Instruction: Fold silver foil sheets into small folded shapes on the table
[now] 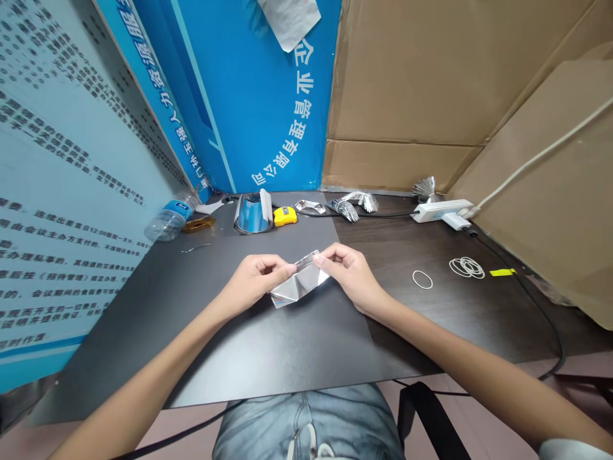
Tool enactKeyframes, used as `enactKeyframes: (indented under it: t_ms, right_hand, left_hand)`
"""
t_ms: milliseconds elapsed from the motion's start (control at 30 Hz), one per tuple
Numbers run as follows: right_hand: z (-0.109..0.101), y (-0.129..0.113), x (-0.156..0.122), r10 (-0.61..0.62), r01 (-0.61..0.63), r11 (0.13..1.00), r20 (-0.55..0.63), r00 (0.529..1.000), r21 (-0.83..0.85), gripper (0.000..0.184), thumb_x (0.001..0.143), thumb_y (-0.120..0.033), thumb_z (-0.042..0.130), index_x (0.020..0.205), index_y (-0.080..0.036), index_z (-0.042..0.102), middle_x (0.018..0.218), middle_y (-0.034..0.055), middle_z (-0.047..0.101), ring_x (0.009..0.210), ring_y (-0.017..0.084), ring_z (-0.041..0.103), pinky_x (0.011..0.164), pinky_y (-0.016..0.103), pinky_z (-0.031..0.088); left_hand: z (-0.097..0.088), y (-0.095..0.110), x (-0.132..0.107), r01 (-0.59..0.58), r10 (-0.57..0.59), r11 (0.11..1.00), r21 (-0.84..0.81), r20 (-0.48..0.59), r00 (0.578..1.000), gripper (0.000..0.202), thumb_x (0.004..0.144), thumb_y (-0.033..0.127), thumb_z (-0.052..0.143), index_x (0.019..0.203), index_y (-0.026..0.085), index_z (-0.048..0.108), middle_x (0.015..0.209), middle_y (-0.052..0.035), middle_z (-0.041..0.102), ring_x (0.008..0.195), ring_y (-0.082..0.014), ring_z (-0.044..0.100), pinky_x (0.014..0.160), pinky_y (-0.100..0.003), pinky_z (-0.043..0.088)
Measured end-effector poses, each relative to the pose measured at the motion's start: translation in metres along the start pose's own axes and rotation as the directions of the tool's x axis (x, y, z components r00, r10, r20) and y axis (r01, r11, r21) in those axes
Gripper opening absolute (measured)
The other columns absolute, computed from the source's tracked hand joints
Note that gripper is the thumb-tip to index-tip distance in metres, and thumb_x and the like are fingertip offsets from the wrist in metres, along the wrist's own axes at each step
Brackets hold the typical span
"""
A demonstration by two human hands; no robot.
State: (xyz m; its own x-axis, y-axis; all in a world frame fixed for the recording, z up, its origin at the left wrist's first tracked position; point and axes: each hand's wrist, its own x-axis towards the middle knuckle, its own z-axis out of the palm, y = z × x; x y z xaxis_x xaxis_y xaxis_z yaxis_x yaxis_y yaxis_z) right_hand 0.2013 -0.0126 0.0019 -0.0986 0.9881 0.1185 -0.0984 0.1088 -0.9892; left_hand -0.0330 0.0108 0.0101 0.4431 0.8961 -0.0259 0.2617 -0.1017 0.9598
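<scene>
Between my two hands is a shiny silver foil sheet (302, 284), creased with fold lines and held just above the dark mat. My left hand (256, 278) pinches its left end between thumb and fingers. At the upper right end, my right hand (349, 271) pinches the folded edge of the same sheet. The fingertips behind the foil are partly hidden. Beyond my hands lie a yellow tape measure (285, 216), a folded silver foil piece (310, 206) and bundles of pleated silver foil (352, 204).
A mirror-like silver roll (253, 214), a roll of brown tape (199, 224) and a plastic bottle (171, 217) stand at the back left. At right are a white power strip (441, 211), rubber bands (467, 268) and a black cable (536, 300). Cardboard walls (402, 83) enclose the back.
</scene>
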Motion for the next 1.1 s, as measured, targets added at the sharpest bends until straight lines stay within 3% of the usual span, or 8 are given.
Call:
enactKeyframes:
  t_ms: [400,667,900,1100]
  right_hand:
    - [-0.014,0.007,0.009,0.096,-0.094,0.995,-0.038,0.995,0.039,0.031,0.084,-0.049,0.082,0.079,-0.022,0.069,0.082,0.0015,0.067,0.078,0.017,0.056,0.072,0.030,0.042]
    - [-0.017,0.011,0.011,0.151,-0.150,0.988,-0.010,0.989,0.046,0.028,0.083,-0.047,0.082,0.079,-0.021,0.071,0.080,0.0013,0.067,0.077,0.018,0.055,0.074,0.031,0.041]
    - [-0.017,0.008,0.014,0.239,-0.239,0.971,0.022,0.971,-0.005,0.029,0.081,-0.048,0.081,0.077,-0.021,0.072,0.078,0.0009,0.067,0.072,0.017,0.055,0.069,0.031,0.039]
    - [-0.013,0.000,0.012,0.237,-0.237,0.971,0.035,0.971,0.010,0.032,0.081,-0.051,0.082,0.085,-0.021,0.072,0.079,0.0008,0.068,0.074,0.017,0.058,0.072,0.031,0.042]
  left_hand:
    - [-0.006,-0.003,0.002,0.008,-0.008,1.000,0.027,-0.005,1.000,0.037,0.093,0.051,0.071,0.088,0.016,0.078,0.082,-0.0050,0.073,0.076,-0.0171,0.061,0.071,-0.028,0.046]
    - [-0.009,-0.001,0.003,0.026,-0.029,0.989,0.146,0.019,0.999,0.043,0.097,0.054,0.063,0.079,0.016,0.074,0.068,0.0007,0.062,0.064,-0.0126,0.052,0.061,-0.025,0.037]
    - [-0.008,-0.001,0.003,0.069,-0.072,0.987,0.142,0.016,0.997,0.042,0.095,0.055,0.065,0.083,0.017,0.077,0.070,-0.0003,0.066,0.064,-0.0136,0.053,0.061,-0.025,0.036]
    - [-0.005,-0.006,0.005,0.078,-0.075,0.982,0.169,-0.021,0.997,0.042,0.093,0.057,0.068,0.083,0.018,0.077,0.071,-0.0005,0.068,0.065,-0.0143,0.055,0.061,-0.025,0.038]
